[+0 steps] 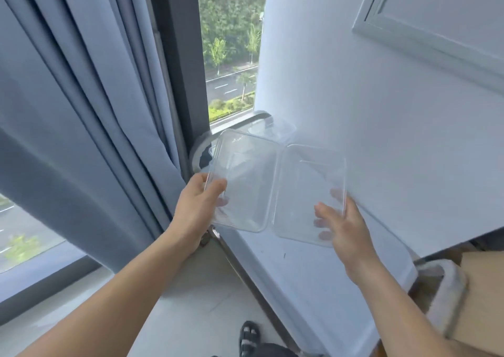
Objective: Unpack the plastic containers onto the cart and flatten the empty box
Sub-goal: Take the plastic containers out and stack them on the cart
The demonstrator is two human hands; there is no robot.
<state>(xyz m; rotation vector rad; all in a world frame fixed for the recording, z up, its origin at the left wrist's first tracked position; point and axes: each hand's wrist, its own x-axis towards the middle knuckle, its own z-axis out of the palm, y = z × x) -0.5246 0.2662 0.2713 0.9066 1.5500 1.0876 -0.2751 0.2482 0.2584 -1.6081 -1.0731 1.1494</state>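
Holding an open clamshell container (275, 190) above the cart (313, 269), with the left hand (196, 209) on its left half and the right hand (346, 225) on its right half. Looking past it at a second container (272, 130) at the cart's far end. Standing with a curtain (81, 97) to the left and a cardboard box (480, 288) to the right.

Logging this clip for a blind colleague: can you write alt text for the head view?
A left hand and right hand hold an open clear container by its two halves above a white cart. A blue curtain and window stand at left; a cardboard box shows at lower right.
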